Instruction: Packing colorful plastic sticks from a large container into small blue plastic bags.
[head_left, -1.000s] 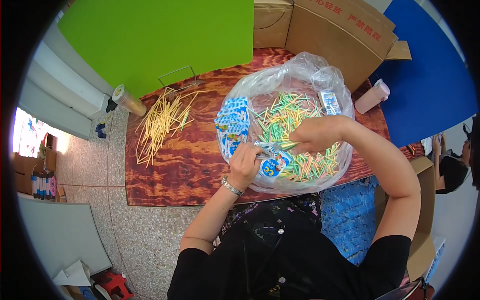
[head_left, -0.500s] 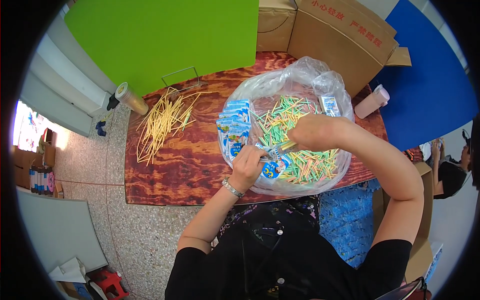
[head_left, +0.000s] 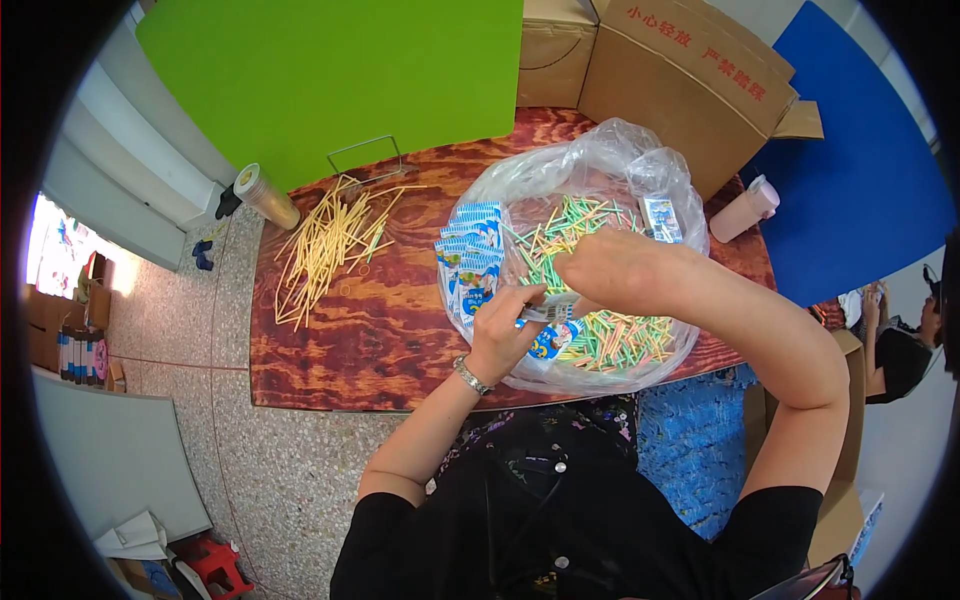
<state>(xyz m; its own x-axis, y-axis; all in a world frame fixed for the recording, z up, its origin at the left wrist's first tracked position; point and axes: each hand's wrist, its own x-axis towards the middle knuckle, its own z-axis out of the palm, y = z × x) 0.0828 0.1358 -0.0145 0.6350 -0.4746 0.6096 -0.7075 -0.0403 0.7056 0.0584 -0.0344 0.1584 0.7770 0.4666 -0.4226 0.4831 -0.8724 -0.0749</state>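
My left hand point(head_left: 503, 325) pinches a small blue-and-white packet point(head_left: 551, 308) above the clear plastic bag point(head_left: 495, 180). Right beside the packet's edge is my right hand point(head_left: 608, 268), its fingers curled down and closed; what they hold is hidden behind the hand. Beneath both hands, the spread bag holds a heap of thin pastel sticks point(head_left: 625, 340) in green, yellow and pink. More blue-and-white packets point(head_left: 473, 250) lie overlapped at the bag's left side, and another packet point(head_left: 547, 342) rests just under my left hand. A small pale pack point(head_left: 660, 219) lies at the bag's far right.
Long yellow sticks point(head_left: 335, 245) lie piled on the left of the red-brown table point(head_left: 330, 365), near a wire stand point(head_left: 370, 160) and stacked clear cups point(head_left: 266, 196). Cardboard boxes point(head_left: 680, 90) and a pink bottle point(head_left: 745, 208) stand at the back right. A person point(head_left: 905, 350) sits far right.
The packet in my left hand has been raised and tilted up. My right hand has shifted slightly left towards it, and the yellow sticks seen at its fingers are now hidden.
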